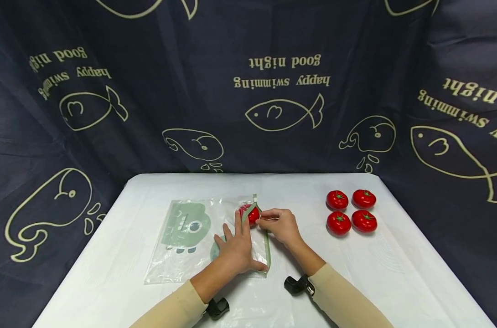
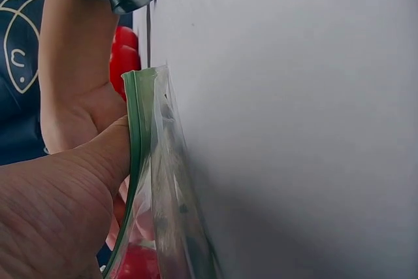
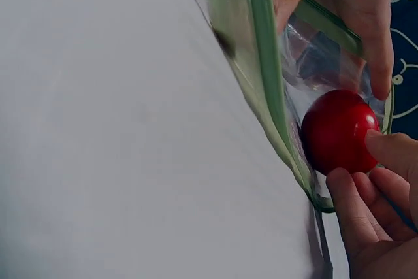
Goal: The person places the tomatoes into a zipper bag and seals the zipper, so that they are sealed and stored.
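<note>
A clear zip bag (image 1: 221,212) with a green edge and green cartoon figures lies flat on the table. At its right-hand mouth sits a red tomato (image 3: 339,132), partly under the green edge. My right hand (image 1: 282,226) holds the tomato between thumb and fingertips at the bag's mouth. Spread over the bag, my left hand (image 1: 236,248) has its fingers fairly straight. Its thumb (image 2: 98,161) lies against the green zip edge (image 2: 134,135), and the mouth gapes between that thumb and the fingers.
Several more red tomatoes (image 1: 351,212) stand grouped on the right of the white table (image 1: 310,187). A dark curtain (image 1: 215,91) with fish drawings hangs behind the table. Black camera mounts (image 1: 298,285) sit at both wrists.
</note>
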`<state>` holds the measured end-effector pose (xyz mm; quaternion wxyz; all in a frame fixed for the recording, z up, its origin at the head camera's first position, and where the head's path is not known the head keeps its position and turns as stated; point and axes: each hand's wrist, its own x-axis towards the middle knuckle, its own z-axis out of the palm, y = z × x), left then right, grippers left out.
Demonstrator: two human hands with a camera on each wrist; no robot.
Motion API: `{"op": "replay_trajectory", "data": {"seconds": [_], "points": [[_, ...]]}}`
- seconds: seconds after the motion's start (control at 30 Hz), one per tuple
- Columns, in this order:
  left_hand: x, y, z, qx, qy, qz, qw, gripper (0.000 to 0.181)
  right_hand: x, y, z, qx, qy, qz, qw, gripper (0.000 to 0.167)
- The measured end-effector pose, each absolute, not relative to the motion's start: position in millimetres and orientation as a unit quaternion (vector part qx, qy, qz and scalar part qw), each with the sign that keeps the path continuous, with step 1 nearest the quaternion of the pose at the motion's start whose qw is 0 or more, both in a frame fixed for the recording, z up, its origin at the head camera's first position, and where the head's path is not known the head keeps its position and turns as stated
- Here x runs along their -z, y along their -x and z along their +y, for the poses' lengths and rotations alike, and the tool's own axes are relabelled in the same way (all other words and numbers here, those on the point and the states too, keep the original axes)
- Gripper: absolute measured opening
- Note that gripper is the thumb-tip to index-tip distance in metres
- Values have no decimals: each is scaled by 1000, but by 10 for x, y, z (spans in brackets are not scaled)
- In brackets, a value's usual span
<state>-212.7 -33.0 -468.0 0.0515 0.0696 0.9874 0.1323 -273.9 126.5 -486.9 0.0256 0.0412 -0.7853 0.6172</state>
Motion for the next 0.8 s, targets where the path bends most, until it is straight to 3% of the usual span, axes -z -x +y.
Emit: {"op": "replay_trajectory", "data": {"seconds": [0.2,0.8], "points": [[4696,2127,-331,-133,-66,987,58,156,4872,2698,1375,-630,-67,-773,6,33],[4687,2136,-329,-146,-62,985,67,153,4815,2417,1886,-612,-64,-788,-11,42]]}}
